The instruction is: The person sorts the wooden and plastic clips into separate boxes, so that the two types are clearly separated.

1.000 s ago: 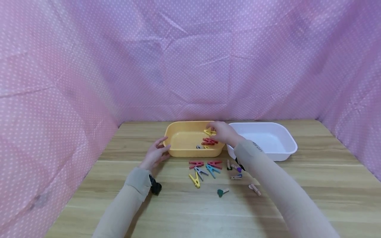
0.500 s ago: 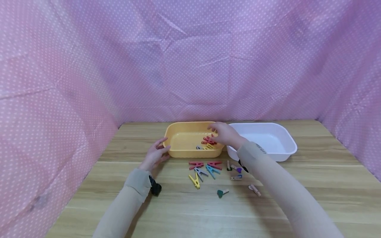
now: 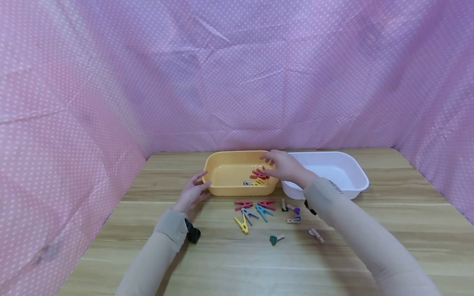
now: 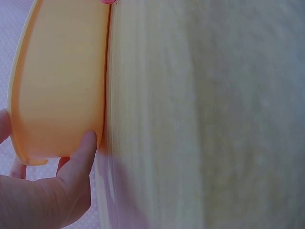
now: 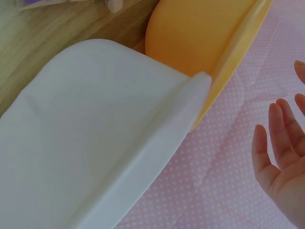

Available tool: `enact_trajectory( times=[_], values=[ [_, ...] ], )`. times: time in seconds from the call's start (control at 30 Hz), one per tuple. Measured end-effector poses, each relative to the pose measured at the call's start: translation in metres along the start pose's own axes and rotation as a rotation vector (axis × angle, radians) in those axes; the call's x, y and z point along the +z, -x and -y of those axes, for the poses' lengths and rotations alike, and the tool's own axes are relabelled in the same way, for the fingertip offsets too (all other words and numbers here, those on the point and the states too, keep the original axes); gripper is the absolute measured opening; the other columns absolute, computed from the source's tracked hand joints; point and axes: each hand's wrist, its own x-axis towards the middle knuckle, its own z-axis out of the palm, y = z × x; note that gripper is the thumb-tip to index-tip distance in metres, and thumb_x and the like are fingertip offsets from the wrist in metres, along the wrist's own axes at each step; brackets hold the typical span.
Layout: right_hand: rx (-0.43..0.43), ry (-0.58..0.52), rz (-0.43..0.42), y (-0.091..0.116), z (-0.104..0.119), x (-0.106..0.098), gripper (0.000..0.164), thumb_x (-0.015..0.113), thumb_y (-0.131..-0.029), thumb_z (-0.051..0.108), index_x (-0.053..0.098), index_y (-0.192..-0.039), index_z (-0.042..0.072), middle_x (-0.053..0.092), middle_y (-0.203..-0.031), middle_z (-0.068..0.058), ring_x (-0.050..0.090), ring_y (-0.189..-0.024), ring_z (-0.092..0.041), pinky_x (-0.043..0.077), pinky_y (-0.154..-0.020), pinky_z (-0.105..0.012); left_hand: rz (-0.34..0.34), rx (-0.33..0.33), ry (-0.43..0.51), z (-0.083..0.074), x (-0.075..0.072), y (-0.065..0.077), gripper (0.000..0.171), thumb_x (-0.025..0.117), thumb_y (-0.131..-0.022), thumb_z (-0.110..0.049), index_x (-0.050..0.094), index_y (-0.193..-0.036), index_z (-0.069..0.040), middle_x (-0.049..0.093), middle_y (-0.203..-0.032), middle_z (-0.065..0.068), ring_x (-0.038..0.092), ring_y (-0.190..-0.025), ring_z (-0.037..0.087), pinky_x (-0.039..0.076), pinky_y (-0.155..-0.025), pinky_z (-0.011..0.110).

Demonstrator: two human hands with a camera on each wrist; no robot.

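My left hand (image 3: 190, 193) rests on the left end of a yellow-orange plastic bin (image 3: 237, 191), with fairly straight, spread fingers. In the left wrist view, this hand (image 4: 47, 195) touches the bin's end wall (image 4: 62, 81). Over the bin's right end hovers my right hand (image 3: 286, 166), its fingers relaxed and apart, holding nothing. The right wrist view also shows that hand (image 5: 286, 162) with bare, slightly bent fingers. Inside the bin, below the right hand, lie red clothespins (image 3: 259, 174), yellow ones (image 3: 260, 181) and a greyish one (image 3: 247, 183).
Beside the bin stands a white bin (image 3: 335, 170). In front lie plastic clothespins: red (image 3: 243, 204), blue (image 3: 264, 212), grey-purple (image 3: 250, 214) and yellow (image 3: 242, 225). To their right are several small wooden pegs (image 3: 294, 220), one with a green heart (image 3: 273, 240). Pink dotted cloth (image 3: 237, 102) hangs behind.
A second ago my right hand held a yellow clothespin above the bin; it let go, and the clothespin now lies inside. That hand then drew slightly right. The left hand stayed put.
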Motion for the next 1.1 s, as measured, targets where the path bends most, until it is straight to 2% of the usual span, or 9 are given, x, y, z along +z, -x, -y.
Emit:
enact_trajectory(
  times=[0.23, 0.53, 0.73, 0.93, 1.1],
  values=[
    [-0.02, 0.008, 0.006, 0.007, 0.001, -0.002, 0.04, 0.071, -0.084, 0.017, 0.06, -0.121, 0.007, 0.063, -0.107, -0.01, 0.058, -0.099, -0.027, 0.052, -0.083, -0.04, -0.002, -0.003, -0.004, 0.0, 0.0, 0.001, 0.053, 0.054, -0.096, -0.008, 0.037, -0.146, -0.02, 0.036, -0.137, 0.016, 0.052, -0.109, 0.023, 0.044, -0.101, 0.04],
    [-0.111, 0.021, -0.001, 0.021, 0.006, -0.001, 0.04, 0.072, -0.083, 0.018, 0.061, -0.119, 0.004, 0.065, -0.108, -0.011, 0.06, -0.096, -0.026, 0.052, -0.083, -0.04, 0.0, 0.005, 0.005, 0.0, 0.0, 0.002, 0.053, 0.054, -0.096, -0.008, 0.037, -0.146, -0.019, 0.035, -0.137, 0.017, 0.053, -0.105, 0.021, 0.047, -0.098, 0.036],
    [-0.122, 0.012, 0.005, 0.029, 0.01, 0.001, 0.041, 0.072, -0.084, 0.02, 0.061, -0.119, 0.004, 0.065, -0.11, -0.008, 0.059, -0.095, -0.022, 0.052, -0.085, -0.039, -0.003, 0.006, 0.005, 0.001, 0.002, 0.001, 0.053, 0.054, -0.096, -0.008, 0.038, -0.145, -0.019, 0.035, -0.137, 0.017, 0.053, -0.104, 0.021, 0.046, -0.099, 0.037],
    [-0.138, -0.008, 0.025, 0.037, 0.016, 0.006, 0.042, 0.072, -0.083, 0.019, 0.061, -0.121, 0.004, 0.065, -0.11, -0.01, 0.06, -0.096, -0.024, 0.05, -0.087, -0.042, 0.005, 0.006, -0.004, 0.001, 0.001, 0.002, 0.054, 0.054, -0.096, -0.008, 0.036, -0.146, -0.018, 0.034, -0.141, 0.019, 0.051, -0.111, 0.024, 0.044, -0.102, 0.039],
    [-0.108, -0.037, 0.065, 0.042, 0.022, 0.012, 0.044, 0.072, -0.084, 0.021, 0.06, -0.124, 0.01, 0.064, -0.113, -0.009, 0.06, -0.102, -0.025, 0.051, -0.09, -0.042, 0.012, 0.007, -0.003, 0.0, 0.001, 0.003, 0.054, 0.053, -0.097, -0.008, 0.035, -0.147, -0.019, 0.034, -0.141, 0.019, 0.051, -0.111, 0.023, 0.043, -0.103, 0.04]
  ],
)
